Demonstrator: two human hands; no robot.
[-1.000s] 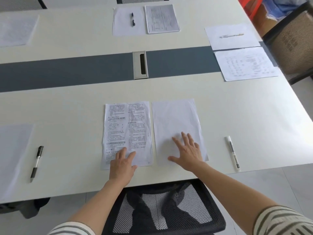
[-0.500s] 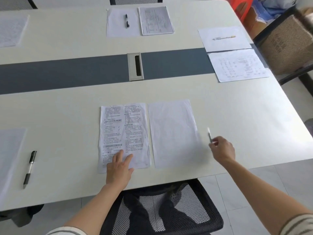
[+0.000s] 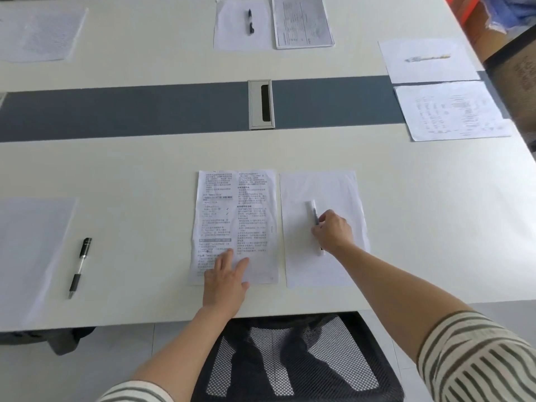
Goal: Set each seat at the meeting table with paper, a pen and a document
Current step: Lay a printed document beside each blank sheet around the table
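Observation:
A printed document (image 3: 236,216) and a blank sheet (image 3: 301,256) lie side by side at the near table edge. My left hand (image 3: 226,280) rests flat on the document's lower part, fingers spread. My right hand (image 3: 332,232) grips a white pen (image 3: 313,210) over the blank sheet; the pen lies along the sheet's middle, its cap pointing away from me. Three other seats show papers: a sheet with a black pen (image 3: 250,21) and a document (image 3: 303,22) at the far side, and a sheet with a pale pen (image 3: 427,58) above a document (image 3: 451,111) at the right.
At the left, a black pen (image 3: 79,266) lies beside another blank sheet (image 3: 32,250). A grey strip with a metal cable hatch (image 3: 261,104) runs across the table's middle. A black mesh chair (image 3: 290,358) stands under the near edge; another chair (image 3: 519,79) is at the right.
My right hand left the blank sheet, picked up the white pen from the table at the right and brought it over the sheet. The left hand stayed on the document.

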